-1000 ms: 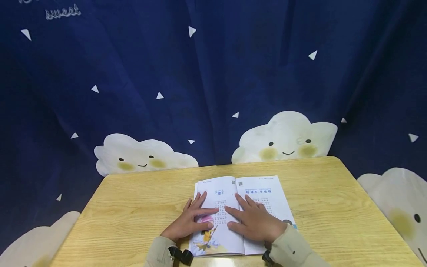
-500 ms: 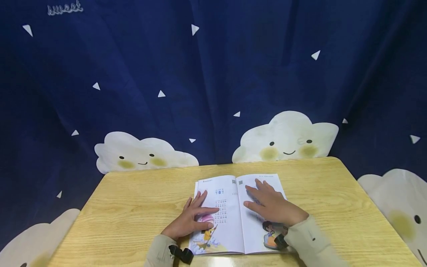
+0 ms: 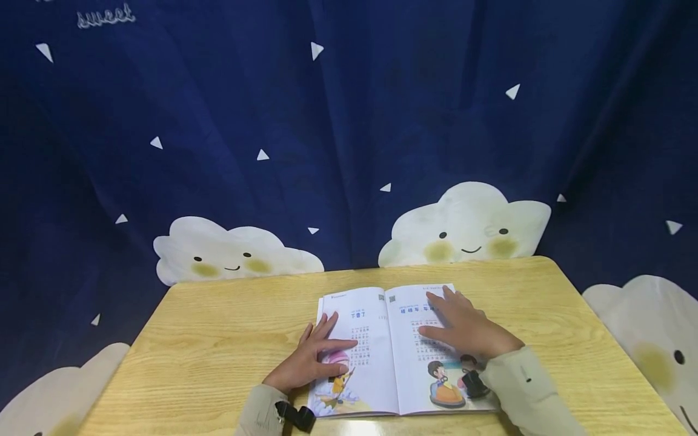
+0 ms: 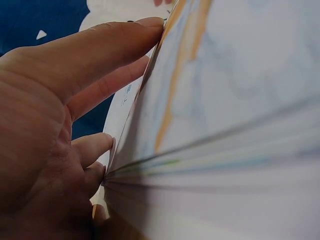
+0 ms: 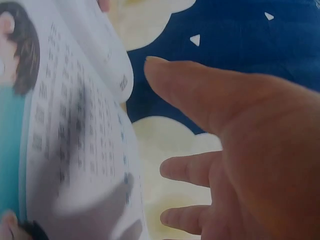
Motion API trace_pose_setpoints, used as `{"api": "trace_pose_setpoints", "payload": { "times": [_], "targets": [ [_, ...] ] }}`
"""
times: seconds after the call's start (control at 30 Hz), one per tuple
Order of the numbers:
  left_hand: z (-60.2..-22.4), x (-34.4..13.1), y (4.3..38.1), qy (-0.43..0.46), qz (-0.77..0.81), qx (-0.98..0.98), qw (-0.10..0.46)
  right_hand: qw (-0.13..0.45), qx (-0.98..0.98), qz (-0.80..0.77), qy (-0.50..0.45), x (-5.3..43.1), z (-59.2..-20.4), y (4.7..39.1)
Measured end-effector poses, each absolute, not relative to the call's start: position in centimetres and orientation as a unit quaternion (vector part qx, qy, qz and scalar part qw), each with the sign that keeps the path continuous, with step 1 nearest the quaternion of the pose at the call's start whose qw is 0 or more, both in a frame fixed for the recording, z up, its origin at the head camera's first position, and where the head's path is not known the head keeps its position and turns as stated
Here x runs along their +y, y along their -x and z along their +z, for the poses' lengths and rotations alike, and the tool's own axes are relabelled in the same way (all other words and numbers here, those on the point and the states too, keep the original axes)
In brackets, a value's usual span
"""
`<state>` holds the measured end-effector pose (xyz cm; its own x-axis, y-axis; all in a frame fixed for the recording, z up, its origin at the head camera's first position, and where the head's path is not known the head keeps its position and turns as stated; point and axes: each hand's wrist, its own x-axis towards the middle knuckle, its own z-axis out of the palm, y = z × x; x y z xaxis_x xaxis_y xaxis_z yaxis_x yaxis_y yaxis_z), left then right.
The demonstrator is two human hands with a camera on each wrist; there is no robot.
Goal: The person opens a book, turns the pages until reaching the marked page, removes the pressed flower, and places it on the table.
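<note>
An open book with printed text and coloured pictures lies on the wooden table. My left hand rests on its left page with the fingers spread; in the left wrist view the thumb touches the paper, and the page edges fan out below. Over the outer upper part of the right page is my right hand, its fingers extended. The right wrist view has that hand's thumb and fingers apart from the page, with a shadow on the print.
The light wooden table extends to both sides of the book. Behind it hangs a dark blue curtain with white triangles and smiling clouds. A black wrist strap sits at the left sleeve.
My right hand has lifted from near the book's middle and moved right to the outer side of the right page, uncovering its text and picture. My left hand has stayed in place.
</note>
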<state>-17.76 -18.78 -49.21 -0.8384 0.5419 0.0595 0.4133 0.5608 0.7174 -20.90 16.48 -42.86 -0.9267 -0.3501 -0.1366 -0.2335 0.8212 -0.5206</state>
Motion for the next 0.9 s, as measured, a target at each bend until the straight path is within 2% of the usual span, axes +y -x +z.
{"api": "trace_pose_setpoints", "payload": {
  "times": [0.9],
  "targets": [
    [-49.3,-18.9,17.9,-0.27,0.376,0.881,0.093,0.137,0.957,-0.232,0.107,17.4,-45.3,21.7]
  ]
}}
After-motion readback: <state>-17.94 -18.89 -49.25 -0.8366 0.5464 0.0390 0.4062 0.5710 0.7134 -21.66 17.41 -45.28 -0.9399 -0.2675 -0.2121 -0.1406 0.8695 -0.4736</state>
